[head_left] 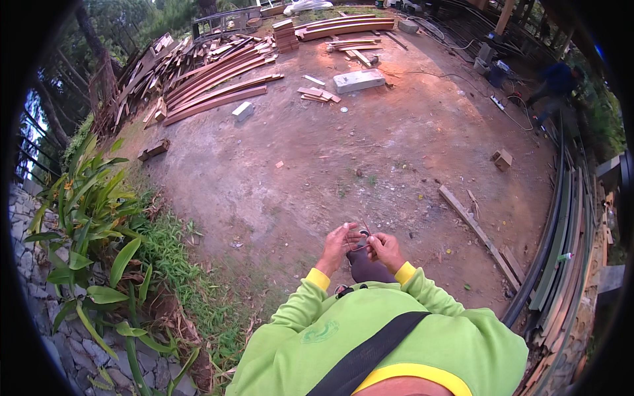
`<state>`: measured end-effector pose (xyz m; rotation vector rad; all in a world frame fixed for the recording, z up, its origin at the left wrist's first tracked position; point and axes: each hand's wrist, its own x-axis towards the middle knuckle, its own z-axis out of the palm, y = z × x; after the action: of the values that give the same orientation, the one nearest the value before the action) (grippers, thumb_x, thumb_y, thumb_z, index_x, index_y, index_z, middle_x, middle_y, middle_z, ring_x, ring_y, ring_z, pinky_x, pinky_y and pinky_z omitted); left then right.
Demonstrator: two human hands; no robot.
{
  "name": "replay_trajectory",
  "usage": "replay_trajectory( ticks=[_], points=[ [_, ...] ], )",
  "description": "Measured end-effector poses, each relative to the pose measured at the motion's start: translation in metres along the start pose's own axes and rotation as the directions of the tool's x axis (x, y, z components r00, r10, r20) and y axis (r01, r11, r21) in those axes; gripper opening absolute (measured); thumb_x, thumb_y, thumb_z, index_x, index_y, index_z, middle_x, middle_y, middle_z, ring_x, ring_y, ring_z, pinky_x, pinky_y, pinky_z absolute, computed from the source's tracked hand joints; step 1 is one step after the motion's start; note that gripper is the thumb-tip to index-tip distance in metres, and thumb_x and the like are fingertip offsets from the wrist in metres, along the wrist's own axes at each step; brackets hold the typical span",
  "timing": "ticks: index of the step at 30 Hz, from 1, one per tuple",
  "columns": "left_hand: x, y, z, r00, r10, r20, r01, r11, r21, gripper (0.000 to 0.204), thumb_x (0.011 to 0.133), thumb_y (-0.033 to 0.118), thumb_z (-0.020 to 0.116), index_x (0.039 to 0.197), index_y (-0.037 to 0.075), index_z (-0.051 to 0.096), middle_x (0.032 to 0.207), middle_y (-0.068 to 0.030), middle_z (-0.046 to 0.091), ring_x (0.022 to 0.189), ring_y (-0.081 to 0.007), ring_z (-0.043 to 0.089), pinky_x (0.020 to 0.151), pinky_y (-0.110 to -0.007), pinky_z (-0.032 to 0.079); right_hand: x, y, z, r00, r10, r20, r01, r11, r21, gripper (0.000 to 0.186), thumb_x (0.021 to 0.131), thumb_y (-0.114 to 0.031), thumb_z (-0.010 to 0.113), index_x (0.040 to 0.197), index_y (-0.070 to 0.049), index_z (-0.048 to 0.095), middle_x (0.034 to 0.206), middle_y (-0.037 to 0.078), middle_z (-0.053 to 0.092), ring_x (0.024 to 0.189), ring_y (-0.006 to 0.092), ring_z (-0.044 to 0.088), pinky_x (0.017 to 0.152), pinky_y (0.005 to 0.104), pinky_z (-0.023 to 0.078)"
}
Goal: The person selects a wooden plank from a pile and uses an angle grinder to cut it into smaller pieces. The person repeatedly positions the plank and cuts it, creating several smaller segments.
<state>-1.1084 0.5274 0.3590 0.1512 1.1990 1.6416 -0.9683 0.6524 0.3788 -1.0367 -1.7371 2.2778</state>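
Both of my hands are in front of my green sweatshirt (389,336), low in the middle of the head view. My left hand (338,245) is loosely curved with its fingers apart, close beside my right hand. My right hand (384,249) pinches a thin brown strip (367,224), too small to make out exactly, that points up between the hands. A dark trouser leg (367,269) shows below them, and a black strap (370,343) crosses my chest.
Lumber piles (218,99) and a concrete block (358,80) lie across the dirt yard (317,165). Plants (92,257) border the left, beside stone paving. A plank (479,234) and long stacked lengths (564,264) line the right, where another person (555,86) bends over.
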Motion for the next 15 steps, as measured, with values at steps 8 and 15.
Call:
replay_trajectory(
  ticks=[8, 15],
  points=[
    [0.126, 0.082, -0.057, 0.981, 0.037, -0.193, -0.039, 0.999, -0.010, 0.036, 0.099, 0.034, 0.057, 0.117, 0.003, 0.060, 0.098, -0.0103, 0.070, 0.089, -0.0191, 0.067, 0.080, -0.035, 0.055, 0.193, -0.070, 0.007, 0.986, 0.094, 0.140, -0.079, 0.991, -0.108, 0.025, 0.100, -0.026, 0.056, 0.095, -0.002, 0.064, 0.076, 0.003, 0.064, 0.061, 0.0104, 0.062, 0.054, 0.0254, 0.052],
    [0.214, 0.183, -0.075, 0.946, 0.087, -0.313, -0.101, 0.994, -0.028, 0.046, 0.098, 0.040, 0.058, 0.126, 0.003, 0.055, 0.102, -0.0114, 0.070, 0.090, -0.0188, 0.067, 0.080, -0.034, 0.055, 0.351, -0.167, 0.012, 0.951, -0.059, 0.305, 0.139, 0.958, -0.250, 0.026, 0.098, -0.024, 0.056, 0.092, 0.000, 0.065, 0.071, 0.004, 0.063, 0.060, 0.0106, 0.060, 0.053, 0.0276, 0.051]
  ],
)
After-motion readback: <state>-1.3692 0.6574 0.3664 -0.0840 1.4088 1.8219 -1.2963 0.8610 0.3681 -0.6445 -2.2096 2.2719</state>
